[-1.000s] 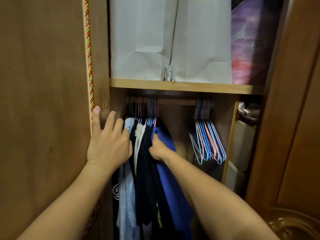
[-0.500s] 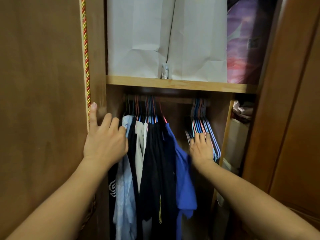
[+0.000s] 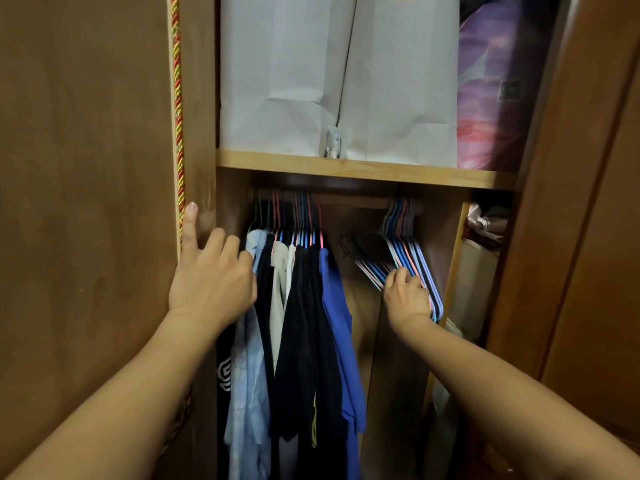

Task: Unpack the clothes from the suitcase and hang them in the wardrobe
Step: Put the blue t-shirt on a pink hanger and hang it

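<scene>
the wardrobe (image 3: 194, 168) fills the frame, its wooden rail (image 3: 346, 200) seen just under the shelf (image 3: 363, 169) at centre. the hung clothes (image 3: 304, 323) are bunched at the left end of the rail, a blue shirt (image 3: 337, 306) outermost on their right. the left hand (image 3: 211, 275) is laid at centre left against the wardrobe's edge, its fingers loosely spread, the forefinger pointed up beside a red and yellow cord (image 3: 176, 98) and the others touching the pale blue garment (image 3: 247, 358). right of centre, the right hand (image 3: 407, 296) is curled round the lower bars of the empty hangers (image 3: 401, 251), which are clustered at the rail's right end. white paper bags (image 3: 339, 74) are stood on the shelf above.
</scene>
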Tool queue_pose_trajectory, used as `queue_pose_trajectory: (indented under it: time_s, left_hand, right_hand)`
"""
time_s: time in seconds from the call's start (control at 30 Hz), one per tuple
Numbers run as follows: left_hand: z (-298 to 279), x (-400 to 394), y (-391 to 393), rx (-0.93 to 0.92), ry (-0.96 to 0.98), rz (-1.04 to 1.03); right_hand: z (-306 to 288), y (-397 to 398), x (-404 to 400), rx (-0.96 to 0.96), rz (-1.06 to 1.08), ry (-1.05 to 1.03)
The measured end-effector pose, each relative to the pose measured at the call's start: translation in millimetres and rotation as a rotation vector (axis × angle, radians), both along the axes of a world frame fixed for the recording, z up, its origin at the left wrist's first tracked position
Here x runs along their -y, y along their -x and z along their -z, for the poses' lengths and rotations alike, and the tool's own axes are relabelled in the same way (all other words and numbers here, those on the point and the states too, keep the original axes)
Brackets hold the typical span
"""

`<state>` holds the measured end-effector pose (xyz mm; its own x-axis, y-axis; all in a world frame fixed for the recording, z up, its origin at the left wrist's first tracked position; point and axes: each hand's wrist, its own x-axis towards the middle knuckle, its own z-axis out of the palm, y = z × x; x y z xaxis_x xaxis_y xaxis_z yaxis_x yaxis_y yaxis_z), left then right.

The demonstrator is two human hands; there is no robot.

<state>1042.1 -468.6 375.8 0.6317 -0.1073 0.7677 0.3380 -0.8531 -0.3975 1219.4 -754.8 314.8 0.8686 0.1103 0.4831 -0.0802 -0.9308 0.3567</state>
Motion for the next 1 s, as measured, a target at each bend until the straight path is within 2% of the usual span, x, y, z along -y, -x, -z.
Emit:
queue_pose_trajectory:
  time_s: [0.13, 0.3, 0.4, 0.57, 0.77, 0.9, 1.0]
  left_hand:
    - [0, 0, 1, -0.009, -0.003, -0.013]
    - [0, 0, 1, -0.019, -0.007, -0.021]
    - [0, 0, 0, -0.013, -0.012, -0.024]
    - [0, 1, 1, -0.014, -0.022, -0.024]
    - [1, -2, -1, 0.002, -0.02, 0.007]
    - [0, 0, 3, 0.018, -0.016, 0.033]
    - [7, 9, 0, 0.051, 0.087, 0.129]
  right_hand:
    - [-1, 2, 2, -0.021, 0.007, 0.024]
    - [-6, -6, 9, 0.039, -0.058, -0.081]
    - [-15, -2, 10, 0.043, -0.096, -0.259]
    - [-36, -5, 4, -0.007, -0.138, -0.753]
    - [-50, 4, -17, 0.085, -0.277, -0.831]
    - [-24, 31, -23, 0.097, -0.288, -0.94]
    - [31, 74, -8, 0.083, -0.312, -0.984]
